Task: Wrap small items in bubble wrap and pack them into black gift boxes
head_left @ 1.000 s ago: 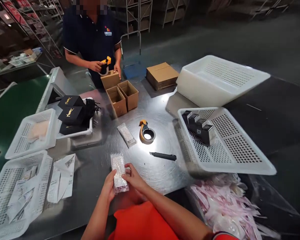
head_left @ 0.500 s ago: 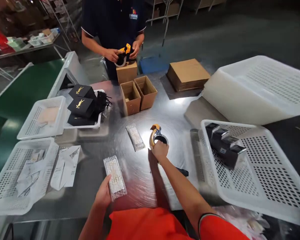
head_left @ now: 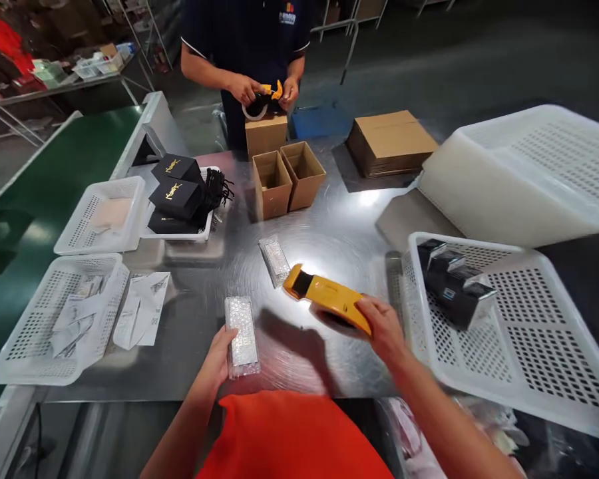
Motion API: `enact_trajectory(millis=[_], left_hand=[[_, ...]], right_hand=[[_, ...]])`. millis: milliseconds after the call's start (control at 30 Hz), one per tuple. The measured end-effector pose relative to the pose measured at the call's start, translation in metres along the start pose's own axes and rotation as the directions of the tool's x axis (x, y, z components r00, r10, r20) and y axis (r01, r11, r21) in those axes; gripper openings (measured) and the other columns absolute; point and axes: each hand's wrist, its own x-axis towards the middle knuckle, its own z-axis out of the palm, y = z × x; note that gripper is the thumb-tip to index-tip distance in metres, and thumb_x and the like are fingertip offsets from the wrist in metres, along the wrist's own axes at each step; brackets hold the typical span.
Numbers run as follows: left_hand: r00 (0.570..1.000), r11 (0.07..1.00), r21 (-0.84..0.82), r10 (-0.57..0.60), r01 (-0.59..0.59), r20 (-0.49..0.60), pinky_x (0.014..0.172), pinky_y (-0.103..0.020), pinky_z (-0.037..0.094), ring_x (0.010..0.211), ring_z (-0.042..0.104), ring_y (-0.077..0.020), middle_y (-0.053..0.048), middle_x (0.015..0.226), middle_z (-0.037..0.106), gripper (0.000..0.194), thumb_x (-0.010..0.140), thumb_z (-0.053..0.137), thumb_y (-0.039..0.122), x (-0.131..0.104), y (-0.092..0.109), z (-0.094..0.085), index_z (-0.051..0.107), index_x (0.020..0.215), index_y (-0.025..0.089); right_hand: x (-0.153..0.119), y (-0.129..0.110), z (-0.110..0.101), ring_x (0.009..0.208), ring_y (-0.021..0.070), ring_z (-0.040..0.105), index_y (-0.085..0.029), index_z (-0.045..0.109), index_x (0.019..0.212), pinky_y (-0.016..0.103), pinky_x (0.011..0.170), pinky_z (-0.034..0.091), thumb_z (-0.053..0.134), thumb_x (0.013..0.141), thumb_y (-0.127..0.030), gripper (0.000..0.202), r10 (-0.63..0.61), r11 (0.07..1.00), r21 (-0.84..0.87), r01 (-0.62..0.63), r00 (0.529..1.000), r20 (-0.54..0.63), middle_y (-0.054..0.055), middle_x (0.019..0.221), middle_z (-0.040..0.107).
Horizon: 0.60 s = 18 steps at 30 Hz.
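Glaring on the shiny silver metal worktop (head_left: 190,359): white overhead light. Running alongside at left: a flat green conveyor belt (head_left: 74,166) with pale side rails. Behind: thin-legged grey metal racks (head_left: 124,83), smooth dark grey floor (head_left: 429,73), dimly lit.

This is a packing area in a warehouse or similar depot. A broad metal desk (head_left: 190,359) carries open cardboard boxes (head_left: 272,193), a pile of flattened cartons (head_left: 397,136), perforated white baskets (head_left: 519,319) and folded printed papers (head_left: 142,309). A green conveyor belt (head_left: 74,169) runs alongside, metal racking (head_left: 144,30) stands behind, and a person in a dark polo shirt (head_left: 247,40) works across the desk with a tape dispenser (head_left: 267,100).
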Motion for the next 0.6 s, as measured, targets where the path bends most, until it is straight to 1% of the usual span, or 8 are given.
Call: enact_trajectory(millis=[67,133,200,233,300,400,500,600], left_hand=[[0.996,0.998,0.027,0.059,-0.061,0.068,0.073,-0.034,0.056,0.078,0.072,-0.025,-0.009,0.086,0.075,0.047,0.061,0.084,0.033,-0.006,-0.001,0.005,0.068,0.101,0.015],[0.99,0.996,0.019,0.086,-0.088,0.114,0.073,-0.033,0.056,0.077,0.071,-0.0235,-0.008,0.085,0.074,0.044,0.058,0.087,0.033,-0.013,-0.001,0.008,0.069,0.095,0.016],[0.984,0.996,-0.002,0.083,-0.084,0.156,0.077,-0.035,0.056,0.082,0.071,-0.0253,-0.01,0.089,0.075,0.046,0.055,0.09,0.034,-0.021,0.001,0.01,0.07,0.092,0.016],[0.983,0.997,-0.007,0.075,-0.075,0.171,0.079,-0.036,0.056,0.084,0.071,-0.0265,-0.011,0.091,0.075,0.047,0.054,0.09,0.034,-0.026,0.003,0.01,0.07,0.093,0.016],[0.98,0.998,0.0,0.056,-0.057,0.189,0.08,-0.037,0.056,0.086,0.071,-0.0272,-0.011,0.094,0.075,0.05,0.053,0.092,0.031,-0.036,0.008,0.009,0.071,0.096,0.016],[0.979,0.999,0.031,0.034,-0.041,0.201,0.074,-0.033,0.055,0.08,0.07,-0.0242,-0.008,0.089,0.076,0.049,0.053,0.092,0.03,-0.053,0.016,0.01,0.071,0.095,0.018],[0.98,0.999,0.034,0.01,-0.017,0.198,0.065,-0.03,0.052,0.07,0.068,-0.0218,-0.005,0.078,0.074,0.048,0.05,0.092,0.033,-0.068,0.021,0.014,0.071,0.091,0.018],[0.978,0.999,-0.005,0.037,-0.037,0.205,0.062,-0.029,0.051,0.066,0.067,-0.0202,-0.004,0.076,0.073,0.05,0.047,0.093,0.03,-0.079,0.023,0.016,0.071,0.089,0.018]], right_hand=[[-0.031,-0.003,0.031,0.051,0.0121,0.045,-0.02,0.055,0.065,0.024,0.047,0.035,0.071,0.064,-0.069,0.051,0.065,0.99,0.117,-0.074,0.995,0.074,-0.001,0.057,0.052],[-0.051,-0.005,0.061,0.048,0.0104,0.041,-0.02,0.055,0.063,0.023,0.044,0.031,0.073,0.06,-0.07,0.054,0.069,0.98,0.168,-0.103,0.978,0.196,-0.002,0.054,0.049],[-0.062,-0.006,0.08,0.046,0.0088,0.035,-0.02,0.053,0.059,0.022,0.042,0.025,0.074,0.059,-0.07,0.055,0.046,0.982,0.165,-0.097,0.956,0.288,-0.004,0.05,0.044],[-0.065,-0.006,0.085,0.045,0.0085,0.033,-0.02,0.052,0.058,0.022,0.042,0.023,0.074,0.059,-0.07,0.055,0.036,0.985,0.151,-0.088,0.948,0.317,-0.004,0.049,0.042],[-0.069,-0.007,0.087,0.045,0.0084,0.032,-0.02,0.053,0.058,0.022,0.042,0.022,0.074,0.059,-0.07,0.054,0.02,0.99,0.125,-0.068,0.938,0.347,-0.004,0.049,0.04],[-0.075,-0.008,0.081,0.045,0.0092,0.033,-0.02,0.053,0.056,0.023,0.043,0.026,0.073,0.056,-0.072,0.056,-0.008,0.99,0.132,-0.042,0.935,0.355,-0.003,0.05,0.043],[-0.082,-0.008,0.079,0.051,0.0146,0.045,-0.021,0.055,0.056,0.027,0.047,0.036,0.072,0.055,-0.075,0.057,-0.038,0.99,0.139,-0.013,0.931,0.362,0.002,0.056,0.052],[-0.087,-0.005,0.082,0.063,0.021,0.055,-0.022,0.058,0.055,0.031,0.054,0.043,0.072,0.056,-0.076,0.056,-0.061,0.995,0.092,0.03,0.93,0.363,0.007,0.062,0.059]])
